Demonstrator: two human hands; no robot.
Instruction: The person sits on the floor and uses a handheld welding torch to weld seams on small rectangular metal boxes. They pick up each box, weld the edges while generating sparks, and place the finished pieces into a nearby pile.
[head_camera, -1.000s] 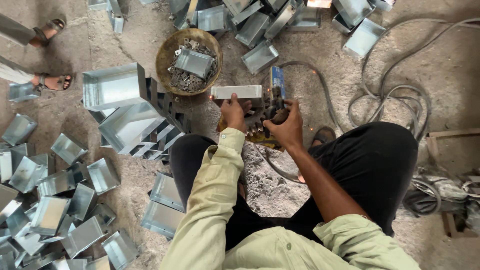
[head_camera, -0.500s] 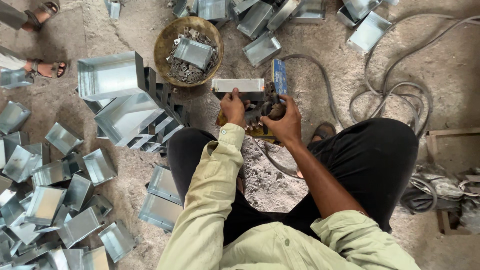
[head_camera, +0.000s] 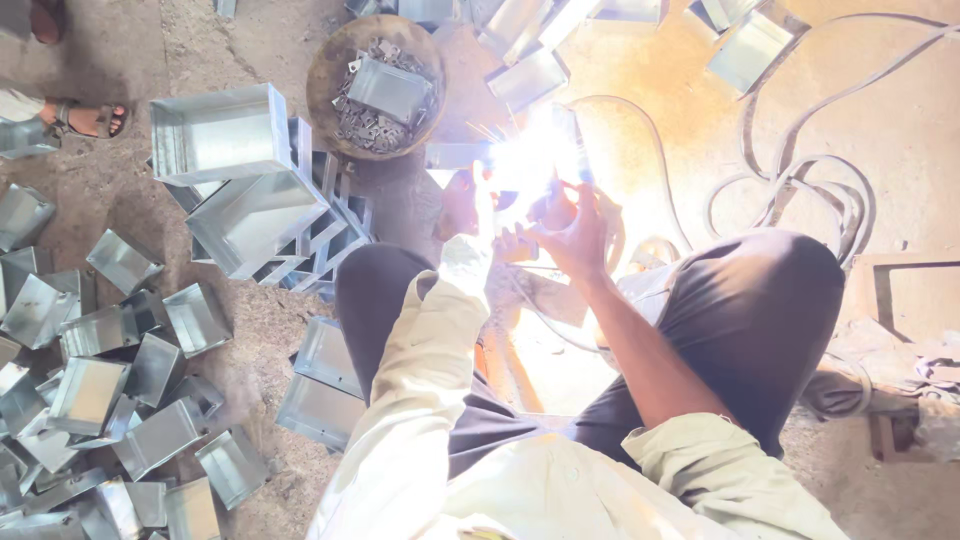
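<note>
Brown bowl (head_camera: 325, 60) holds metal box (head_camera: 388, 88), small metal scraps (head_camera: 365, 125).

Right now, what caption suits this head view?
Both hands, left hand and right hand, meet at a blinding glare among metal boxes.

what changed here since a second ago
A bright white flare has burst out at the small metal box that both hands work on, washing out the floor around it. The left hand and right hand stayed at the box; the round basket is unmoved.
</note>
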